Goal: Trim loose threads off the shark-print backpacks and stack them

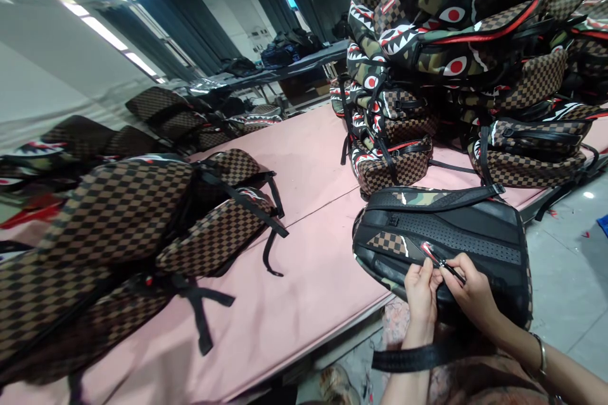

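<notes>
A black backpack (494,228) with checkered and camouflage panels lies back side up at the table's near right edge, its straps showing. Over its lower part, my left hand (422,288) pinches something small at the backpack's strap area, too small to name. My right hand (470,285) is closed around a slim dark tool (452,271), whose tip points up and left beside the left fingertips. A small red and white piece (427,249) shows just above the fingertips. One black strap (408,359) hangs over my left forearm.
Shark-face backpacks (456,44) are piled high at the back right of the pink table (313,266). Checkered backpacks (128,209) with loose straps cover its left side. Dark bags (289,47) sit on a far table. Grey floor (574,253) shows at the right.
</notes>
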A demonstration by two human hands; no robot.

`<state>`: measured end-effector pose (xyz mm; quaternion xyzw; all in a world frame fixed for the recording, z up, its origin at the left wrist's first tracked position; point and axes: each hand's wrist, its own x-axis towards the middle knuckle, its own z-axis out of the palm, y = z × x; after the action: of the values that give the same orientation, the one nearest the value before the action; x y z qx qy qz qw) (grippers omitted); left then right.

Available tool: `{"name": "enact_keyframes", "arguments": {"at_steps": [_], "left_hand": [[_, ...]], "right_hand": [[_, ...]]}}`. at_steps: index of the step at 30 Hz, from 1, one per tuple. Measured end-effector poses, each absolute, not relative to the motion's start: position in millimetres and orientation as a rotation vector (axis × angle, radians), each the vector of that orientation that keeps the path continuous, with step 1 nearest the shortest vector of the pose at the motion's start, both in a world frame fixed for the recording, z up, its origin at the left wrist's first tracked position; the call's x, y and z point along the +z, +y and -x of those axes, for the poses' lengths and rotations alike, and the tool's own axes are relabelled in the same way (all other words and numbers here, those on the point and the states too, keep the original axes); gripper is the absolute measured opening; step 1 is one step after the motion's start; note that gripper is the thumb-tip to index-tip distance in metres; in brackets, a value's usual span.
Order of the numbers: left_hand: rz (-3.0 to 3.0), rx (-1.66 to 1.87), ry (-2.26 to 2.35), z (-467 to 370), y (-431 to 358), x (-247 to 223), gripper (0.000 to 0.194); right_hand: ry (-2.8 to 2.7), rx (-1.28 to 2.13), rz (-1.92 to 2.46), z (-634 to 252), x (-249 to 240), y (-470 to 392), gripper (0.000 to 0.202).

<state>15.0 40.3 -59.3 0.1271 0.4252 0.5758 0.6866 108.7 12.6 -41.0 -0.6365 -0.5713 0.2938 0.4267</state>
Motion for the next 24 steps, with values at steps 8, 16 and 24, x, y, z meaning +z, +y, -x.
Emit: {"name": "enact_keyframes", "arguments": {"at_steps": [8,16,24], "left_hand": [[-0.280,1.296,0.933,-14,41,-65,0.033],[-0.285,1.289,0.937,-12,41,-61,0.036],[-0.271,1.293,0.928,-14,40,-59,0.037]], "right_hand": [[-1.413,0.774,1.571,-110,-51,15,0.015],[-1.455,0.787,1.562,-117,-37,10,0.018],[-1.552,0.686,1.567,-116,-35,0,0.014]]}}
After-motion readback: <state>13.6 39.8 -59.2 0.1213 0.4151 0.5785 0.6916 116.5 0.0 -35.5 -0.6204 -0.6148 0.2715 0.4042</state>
